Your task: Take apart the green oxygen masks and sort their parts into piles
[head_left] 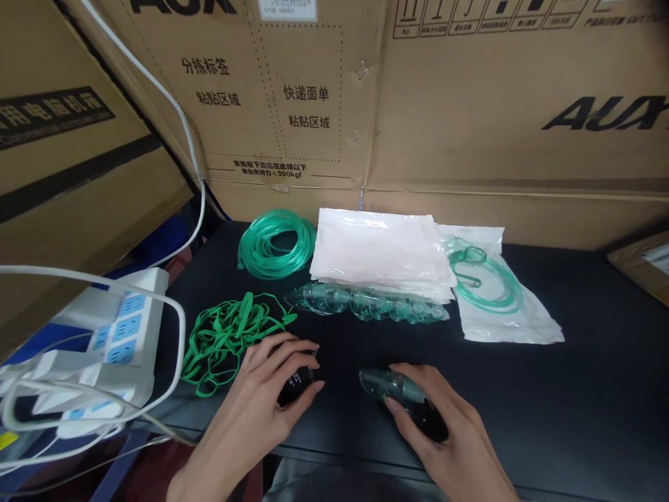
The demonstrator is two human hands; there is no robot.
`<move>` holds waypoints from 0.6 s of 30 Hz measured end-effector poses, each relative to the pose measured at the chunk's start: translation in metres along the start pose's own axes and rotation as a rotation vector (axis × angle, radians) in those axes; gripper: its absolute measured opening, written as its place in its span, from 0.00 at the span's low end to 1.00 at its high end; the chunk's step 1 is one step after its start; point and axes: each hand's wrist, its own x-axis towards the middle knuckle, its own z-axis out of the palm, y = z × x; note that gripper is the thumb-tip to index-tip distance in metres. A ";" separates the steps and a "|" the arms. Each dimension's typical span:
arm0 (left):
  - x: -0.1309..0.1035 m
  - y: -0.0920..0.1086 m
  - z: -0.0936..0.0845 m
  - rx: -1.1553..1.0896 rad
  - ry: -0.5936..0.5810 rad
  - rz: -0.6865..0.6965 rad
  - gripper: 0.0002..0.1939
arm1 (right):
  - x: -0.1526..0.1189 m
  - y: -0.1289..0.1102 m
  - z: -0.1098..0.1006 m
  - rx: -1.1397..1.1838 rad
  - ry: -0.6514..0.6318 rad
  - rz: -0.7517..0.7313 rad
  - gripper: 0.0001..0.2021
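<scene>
R grip (454,422) pinching mask (380,383), L (269,383) cupping blk obj (297,383)

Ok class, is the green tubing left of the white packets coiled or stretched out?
Coiled: the green tubing lies in loops around an open middle.

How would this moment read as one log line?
left hand: holding black object | right hand: holding green-tinted mask | nearby: green cord tangle, green tubing coil, mask row
</scene>
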 end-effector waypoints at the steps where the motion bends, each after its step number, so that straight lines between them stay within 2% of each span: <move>1: -0.001 -0.001 -0.003 0.006 -0.008 -0.005 0.08 | 0.000 0.000 0.000 0.004 -0.002 0.004 0.13; 5: -0.009 -0.001 -0.010 0.037 -0.021 -0.064 0.22 | -0.002 0.001 -0.001 0.009 -0.002 0.013 0.13; 8: -0.012 0.001 -0.011 0.028 0.008 -0.118 0.26 | -0.002 0.002 -0.003 0.007 -0.005 0.011 0.13; 12: -0.006 -0.003 -0.003 -0.004 0.092 -0.166 0.17 | -0.001 0.003 -0.006 -0.023 -0.025 -0.023 0.14; 15: 0.001 -0.009 0.003 -0.023 0.138 -0.126 0.10 | 0.000 0.005 -0.008 -0.052 -0.033 -0.071 0.15; 18: 0.007 -0.011 0.006 -0.041 0.154 -0.080 0.08 | 0.001 0.005 -0.008 -0.064 -0.018 -0.086 0.15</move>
